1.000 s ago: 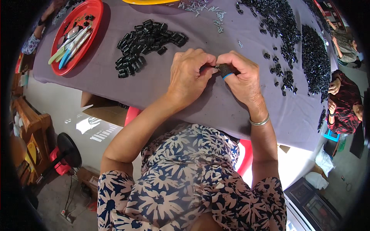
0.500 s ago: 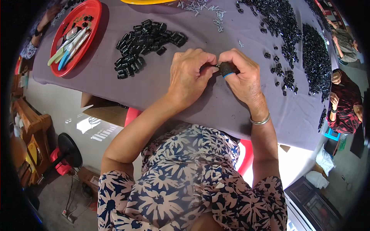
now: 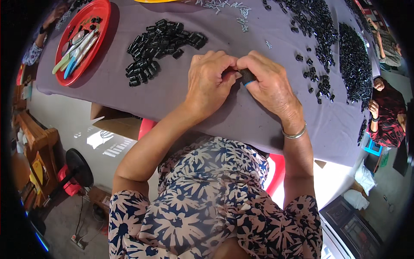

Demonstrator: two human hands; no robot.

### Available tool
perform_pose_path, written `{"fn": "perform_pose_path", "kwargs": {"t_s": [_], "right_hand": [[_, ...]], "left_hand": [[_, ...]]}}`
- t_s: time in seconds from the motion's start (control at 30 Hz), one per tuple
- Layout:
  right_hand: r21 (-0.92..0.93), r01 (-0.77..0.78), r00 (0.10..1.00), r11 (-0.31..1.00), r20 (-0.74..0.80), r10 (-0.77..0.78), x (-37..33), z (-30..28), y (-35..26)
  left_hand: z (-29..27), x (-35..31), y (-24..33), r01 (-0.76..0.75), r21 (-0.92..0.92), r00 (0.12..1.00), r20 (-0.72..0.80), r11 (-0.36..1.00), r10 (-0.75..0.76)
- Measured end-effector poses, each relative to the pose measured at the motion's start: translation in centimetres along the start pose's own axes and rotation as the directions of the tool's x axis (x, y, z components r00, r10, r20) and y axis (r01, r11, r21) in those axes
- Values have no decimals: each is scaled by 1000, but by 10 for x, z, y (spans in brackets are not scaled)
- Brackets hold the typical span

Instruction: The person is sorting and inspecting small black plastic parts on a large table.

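My left hand [image 3: 210, 82] and my right hand [image 3: 272, 84] meet fingertip to fingertip just above the cloth-covered table [image 3: 181, 93]. Both are closed in a pinch, and whatever sits between the fingers is too small and hidden to make out. A black thumb cover [image 3: 247, 77] with a blue edge is on my right thumb. To the left of my hands lies a heap of glossy black plastic parts [image 3: 161, 47]. Beyond my right hand, a few tiny metal springs [image 3: 268, 44] rest on the cloth.
A red tray [image 3: 103, 34] at the far left holds handled tools and small black pieces. More springs [image 3: 243, 13] lie at the back, near a yellow tray's rim [image 3: 157, 1]. Large black-part piles [image 3: 353, 64] cover the right side. Other people sit at left and right.
My right hand has turned slightly, its wrist shifting right, and the fingertips of both hands have moved a little left and away from me. The pinch continues.
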State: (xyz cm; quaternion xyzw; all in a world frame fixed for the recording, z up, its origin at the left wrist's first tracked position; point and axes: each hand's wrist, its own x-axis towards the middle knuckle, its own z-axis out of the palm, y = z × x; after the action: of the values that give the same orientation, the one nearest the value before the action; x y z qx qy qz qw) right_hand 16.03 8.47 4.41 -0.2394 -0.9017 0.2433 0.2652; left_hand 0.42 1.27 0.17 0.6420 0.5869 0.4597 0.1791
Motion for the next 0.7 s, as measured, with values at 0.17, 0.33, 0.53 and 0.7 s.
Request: {"fn": "perform_pose_path", "kwargs": {"t_s": [0.17,0.33,0.53,0.7], "right_hand": [[14,17,999,1000,30,-17,1,-4,4],[179,-243,970,953,50,238,-9,-6,7],[238,-255,953,937,-104,285,-13,-5,18],[203,-187,982,961,3,190,-10,-2,17]], "left_hand": [[2,2,0,-25,49,1000,0,999,25],[1,1,0,-16,11,1000,-13,1000,17],[4,0,0,-1,-54,998,-58,999,-2],[2,1,0,49,-102,997,-53,994,-54]]}}
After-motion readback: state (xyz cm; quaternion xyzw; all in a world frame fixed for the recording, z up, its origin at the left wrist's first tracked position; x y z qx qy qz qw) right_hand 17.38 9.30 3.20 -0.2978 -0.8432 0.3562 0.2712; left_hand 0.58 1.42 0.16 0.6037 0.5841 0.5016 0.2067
